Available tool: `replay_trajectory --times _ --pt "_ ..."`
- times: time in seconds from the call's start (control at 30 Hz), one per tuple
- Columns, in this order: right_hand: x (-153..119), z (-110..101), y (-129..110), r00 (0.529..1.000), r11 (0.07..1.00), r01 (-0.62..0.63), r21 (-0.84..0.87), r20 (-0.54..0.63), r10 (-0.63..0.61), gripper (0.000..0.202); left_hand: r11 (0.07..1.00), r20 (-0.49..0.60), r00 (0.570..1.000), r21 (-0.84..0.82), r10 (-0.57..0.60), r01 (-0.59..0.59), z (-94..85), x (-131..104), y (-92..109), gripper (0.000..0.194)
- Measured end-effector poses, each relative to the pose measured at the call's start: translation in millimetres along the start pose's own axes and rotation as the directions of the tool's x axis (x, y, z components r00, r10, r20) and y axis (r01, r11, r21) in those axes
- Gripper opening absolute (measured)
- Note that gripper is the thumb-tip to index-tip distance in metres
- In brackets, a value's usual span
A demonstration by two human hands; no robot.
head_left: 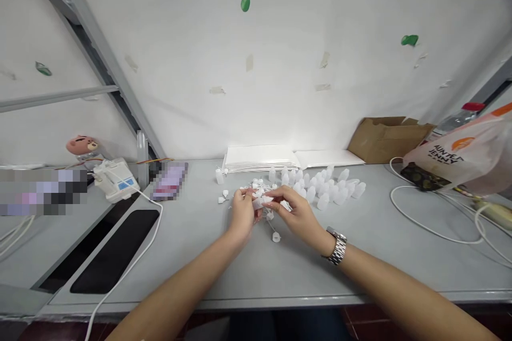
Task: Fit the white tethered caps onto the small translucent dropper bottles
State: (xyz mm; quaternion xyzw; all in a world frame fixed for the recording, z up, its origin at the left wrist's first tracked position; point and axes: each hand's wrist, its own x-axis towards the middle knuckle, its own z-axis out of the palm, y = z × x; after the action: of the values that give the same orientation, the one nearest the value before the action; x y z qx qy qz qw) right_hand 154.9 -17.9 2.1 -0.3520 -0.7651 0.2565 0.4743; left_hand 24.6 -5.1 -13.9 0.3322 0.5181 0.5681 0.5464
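In front of me, at the middle of the desk, both hands meet on one small white translucent plastic piece [261, 202]. My left hand [242, 216] grips its left end, and the fingertips of my right hand [295, 214] pinch its right end. Around and behind the fingers lies a loose heap of small white parts [259, 187] with thin wires, partly covered by my hands. One round white part [276, 237] rests just below the hands. To the right stand many translucent pointed caps [323, 201], grouped together. Another translucent piece [220, 176] is at the left.
White sheets [260, 158] are stacked against the wall. A cardboard box [390, 138], a plastic bag [460, 149] and a looped white cable [436, 235] occupy the right side. Leftward are a black flat pad [116, 250], a phone [170, 181] and a white power strip [116, 180].
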Motion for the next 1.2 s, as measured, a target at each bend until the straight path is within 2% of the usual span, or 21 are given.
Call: replay_trajectory --times 0.07,0.13,0.27,0.4,0.5,0.57,0.7,0.83,0.97,1.07,1.2 --pt "0 -1 1 0.999 0.999 0.036 -0.035 0.034 -0.034 0.012 0.999 -0.017 0.999 0.015 0.032 -0.032 0.5 -1 1 0.019" --pt "0 -4 1 0.996 0.996 0.073 -0.06 0.06 -0.069 0.013 0.997 0.014 0.998 0.036 0.063 -0.064 1.4 -4 4 0.021" --pt "1 -10 2 0.992 0.988 0.12 -0.097 0.057 -0.115 0.015 0.993 0.182 0.982 0.093 0.059 -0.076 2.9 -12 9 0.033" --pt "3 -16 4 0.994 0.982 0.112 -0.149 0.018 -0.111 0.013 0.992 0.299 0.953 0.101 0.047 -0.08 3.1 -21 12 0.039" --pt "4 -18 5 0.996 0.987 0.088 -0.132 0.002 -0.089 0.012 0.987 0.355 0.929 0.076 0.105 -0.141 2.1 -28 14 0.038" --pt "5 -19 5 0.999 0.995 0.029 -0.094 -0.029 -0.032 0.011 0.98 0.391 0.909 0.068 0.148 -0.189 0.1 -30 15 0.035" --pt "7 -20 6 0.978 0.986 -0.148 0.074 -0.135 0.157 0.013 0.953 0.392 0.896 0.123 0.21 -0.277 -5.9 -26 16 0.034" --pt "9 -22 5 0.949 0.941 -0.248 0.231 -0.138 0.284 0.018 0.927 0.376 0.896 0.19 0.235 -0.323 -9.3 -18 13 0.033" --pt "8 -21 4 0.944 0.925 -0.261 0.275 -0.127 0.304 0.018 0.911 0.363 0.902 0.244 0.234 -0.334 -8.6 -19 11 0.033" --pt "8 -21 6 0.944 0.92 -0.255 0.298 -0.128 0.303 0.018 0.931 0.373 0.905 0.212 0.205 -0.298 -7.9 -22 13 0.032" --pt "9 -19 9 0.948 0.916 -0.252 0.313 -0.109 0.298 0.017 0.935 0.383 0.897 0.18 0.219 -0.305 -7.9 -23 15 0.026"
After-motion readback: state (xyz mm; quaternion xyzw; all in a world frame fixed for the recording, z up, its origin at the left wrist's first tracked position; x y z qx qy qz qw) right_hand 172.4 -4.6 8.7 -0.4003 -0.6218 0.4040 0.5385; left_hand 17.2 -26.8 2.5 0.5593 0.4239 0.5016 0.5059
